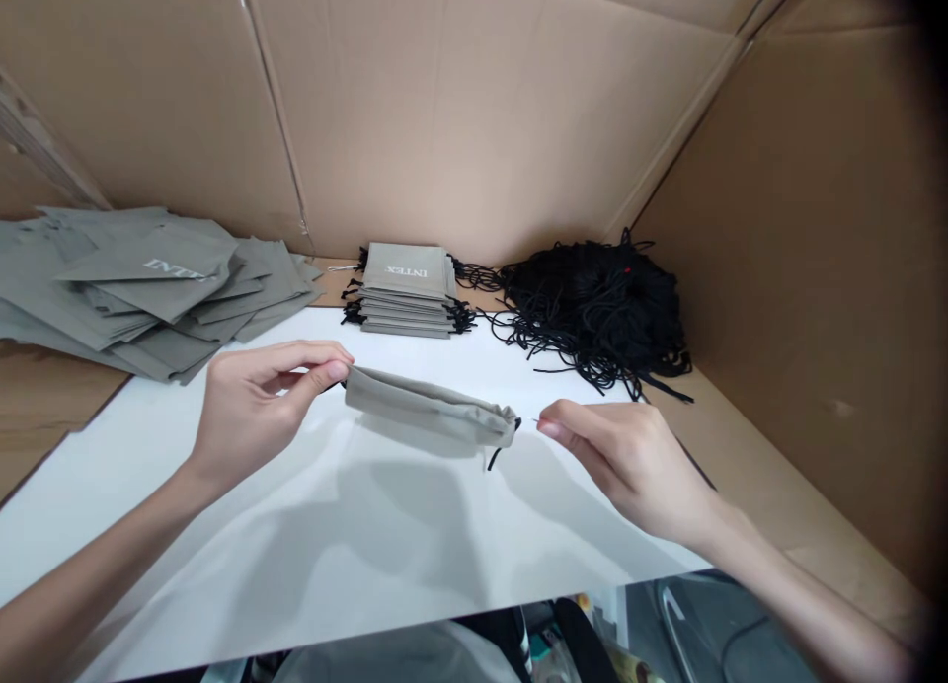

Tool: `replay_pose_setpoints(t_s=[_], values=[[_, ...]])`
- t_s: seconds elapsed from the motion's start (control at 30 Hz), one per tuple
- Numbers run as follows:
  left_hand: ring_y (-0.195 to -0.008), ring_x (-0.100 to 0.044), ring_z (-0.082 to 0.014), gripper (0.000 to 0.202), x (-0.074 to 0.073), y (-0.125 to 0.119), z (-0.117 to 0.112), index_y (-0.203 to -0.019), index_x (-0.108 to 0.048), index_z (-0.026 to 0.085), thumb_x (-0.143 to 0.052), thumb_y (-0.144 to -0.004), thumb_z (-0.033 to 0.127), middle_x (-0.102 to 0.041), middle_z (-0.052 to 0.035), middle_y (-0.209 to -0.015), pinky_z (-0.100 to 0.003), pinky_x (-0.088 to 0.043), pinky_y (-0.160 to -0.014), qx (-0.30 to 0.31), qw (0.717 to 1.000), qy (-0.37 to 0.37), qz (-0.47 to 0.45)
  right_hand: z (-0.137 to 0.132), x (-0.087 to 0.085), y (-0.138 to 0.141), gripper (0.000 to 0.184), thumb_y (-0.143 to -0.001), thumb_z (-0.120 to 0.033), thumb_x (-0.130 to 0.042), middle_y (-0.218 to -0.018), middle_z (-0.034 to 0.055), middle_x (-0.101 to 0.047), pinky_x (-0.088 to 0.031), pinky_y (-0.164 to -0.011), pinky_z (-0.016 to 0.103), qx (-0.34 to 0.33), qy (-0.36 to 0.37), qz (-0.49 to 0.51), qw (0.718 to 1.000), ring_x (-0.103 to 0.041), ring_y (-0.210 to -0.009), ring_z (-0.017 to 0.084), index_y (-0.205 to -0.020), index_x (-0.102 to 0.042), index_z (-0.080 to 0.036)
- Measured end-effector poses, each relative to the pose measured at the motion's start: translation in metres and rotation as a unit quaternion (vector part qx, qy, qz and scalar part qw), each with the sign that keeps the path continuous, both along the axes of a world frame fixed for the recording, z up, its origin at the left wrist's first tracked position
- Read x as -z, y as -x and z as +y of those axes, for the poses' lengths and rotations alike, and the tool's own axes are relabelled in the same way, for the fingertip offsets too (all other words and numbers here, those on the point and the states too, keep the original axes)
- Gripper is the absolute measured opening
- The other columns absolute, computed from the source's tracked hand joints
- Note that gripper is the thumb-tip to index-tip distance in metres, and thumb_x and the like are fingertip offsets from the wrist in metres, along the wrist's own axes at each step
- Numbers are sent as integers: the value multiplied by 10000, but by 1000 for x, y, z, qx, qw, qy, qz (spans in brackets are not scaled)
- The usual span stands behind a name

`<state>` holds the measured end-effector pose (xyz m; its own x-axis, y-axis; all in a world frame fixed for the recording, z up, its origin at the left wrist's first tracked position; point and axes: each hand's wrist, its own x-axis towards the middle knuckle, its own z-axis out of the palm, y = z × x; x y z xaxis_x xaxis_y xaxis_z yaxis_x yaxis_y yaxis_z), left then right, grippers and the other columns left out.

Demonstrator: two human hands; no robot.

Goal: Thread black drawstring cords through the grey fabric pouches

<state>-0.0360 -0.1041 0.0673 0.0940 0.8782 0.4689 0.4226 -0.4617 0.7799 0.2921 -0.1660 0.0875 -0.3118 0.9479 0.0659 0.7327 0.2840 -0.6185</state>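
Left hand [252, 412] is pinching the left end of one grey drawstring pouch [430, 407] between thumb and forefinger, palm turned inward, wrist raised. The pouch is hanging level between the hands, just above the white sheet [333, 545]. Right hand [629, 461] is hovering just beside the gathered right end, fingertips pressed together; anything between them is too small to tell. One black cord end [498, 454] is dangling there. Beyond the hands: one neat stack of pouches [407, 288]. Beyond the left hand: one loose pile of flat pouches [148, 288]. Beyond the right hand: one heap of black cords [599, 308].
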Motion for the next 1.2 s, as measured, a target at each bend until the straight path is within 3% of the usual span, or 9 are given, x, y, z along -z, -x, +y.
replay_pose_setpoints(t_s=[0.1,0.27,0.37,0.43,0.67,0.83,0.97,1.07,1.2], values=[[-814,-713,-207,89,0,1,-3,-744,-749,245,-731,-814,298,-760,9,-838,-266,-584,-666,4,1000,4,8,-2,-3,-6,382,-1014,-456,-419,-642,-15,-404,-267,-541,254,-73,120,49,989,-340,-566,124,-743,-498,-199],[-796,-706,-201,105,0,8,-8,-737,-750,261,-729,-818,324,-760,14,-831,-244,-566,-652,1,1000,1,28,-5,-5,-10,372,-1015,-470,-437,-661,-21,-378,-239,-556,267,-51,141,68,986,-304,-586,119,-774,-507,-197],[-746,-700,-192,145,-6,12,-8,-717,-750,259,-735,-814,366,-760,8,-810,-218,-561,-634,56,996,46,43,-5,-2,-9,386,-999,-497,-474,-659,-30,-355,-227,-531,260,-66,251,169,951,-276,-580,111,-765,-498,-190],[-751,-703,-188,163,-12,14,-8,-719,-756,258,-732,-820,384,-764,2,-823,-199,-562,-641,109,989,81,53,-4,3,-9,374,-1004,-497,-469,-618,-42,-357,-251,-548,260,-67,262,201,942,-292,-568,110,-811,-535,-183],[-845,-709,-187,198,-31,9,1,-872,-786,265,-636,-905,392,-767,-30,-943,-202,-570,-704,221,958,174,61,-4,18,-15,382,-1010,-493,-454,-608,-39,-355,-284,-585,275,-27,235,216,947,-338,-585,126,-813,-562,-183],[-975,-693,-213,247,-28,2,2,-995,-766,266,-647,-888,454,-749,-37,-1061,-250,-563,-848,196,965,151,87,-11,17,-9,397,-1037,-462,-391,-613,-22,-422,-328,-592,279,-1,152,157,976,-398,-593,137,-774,-524,-196],[-776,-673,-187,223,-19,-7,2,-877,-771,248,-706,-839,458,-750,-28,-901,-230,-549,-663,163,974,127,88,-16,17,4,213,-1053,-367,-374,-769,12,-573,-407,-632,268,1,29,86,996,-522,-687,153,-978,-508,-218],[-676,-625,-167,216,-15,-9,5,-849,-770,242,-692,-848,444,-734,-30,-840,-222,-484,-538,153,978,122,73,-15,14,10,189,-1041,-285,-415,-850,19,-619,-398,-583,247,-63,-36,35,997,-523,-655,140,-1220,-438,-231],[-645,-609,-156,177,-12,-4,11,-845,-769,255,-693,-848,415,-723,-19,-799,-223,-460,-527,166,975,127,75,-7,2,11,178,-1029,-247,-449,-842,9,-638,-384,-566,226,-150,5,0,989,-521,-618,113,-1181,-540,-225]])
